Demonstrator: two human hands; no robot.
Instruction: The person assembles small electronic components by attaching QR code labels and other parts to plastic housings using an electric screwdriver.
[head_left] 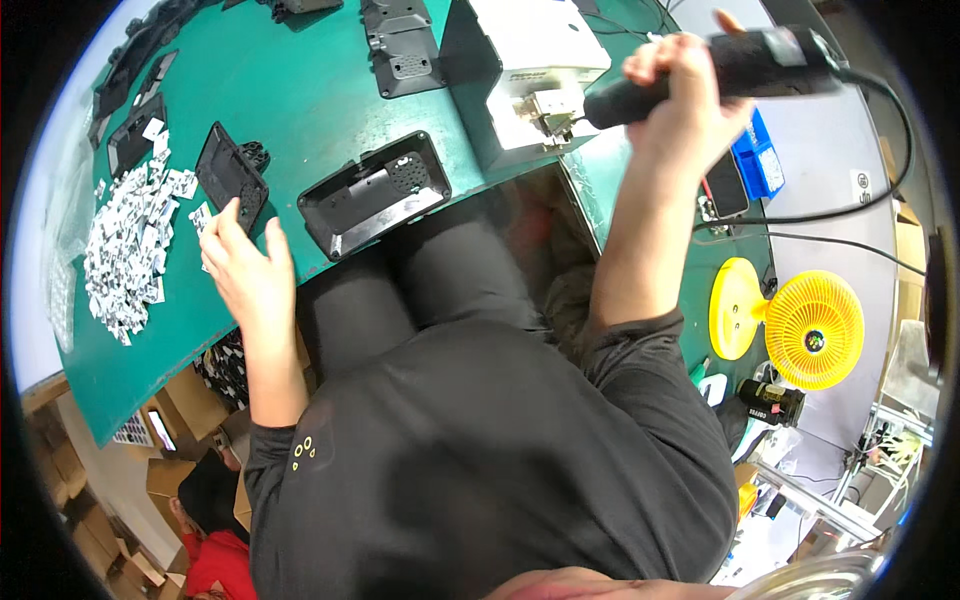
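My right hand [690, 110] is wrapped round a black corded electric screwdriver [770, 65], held sideways. The driver's tip points at the metal outlet [555, 115] on the front of a white box-shaped screw feeder [545, 40]; whether they touch I cannot tell. On the left, my left hand [250, 270] has its fingers apart and holds nothing. Its fingertips reach the lower end of a black plastic cover [230, 175], perhaps touching it. Between the hands, an open black plastic housing [375, 195] lies hollow side up at the table's near edge.
A heap of small white pieces [135, 245] covers the green table's [310, 90] left side. More black housings [405, 50] lie at the back. A yellow fan [815, 330], a blue bin [757, 155] and the driver's cable [890, 180] are on the right. Another person [215, 565] is at lower left.
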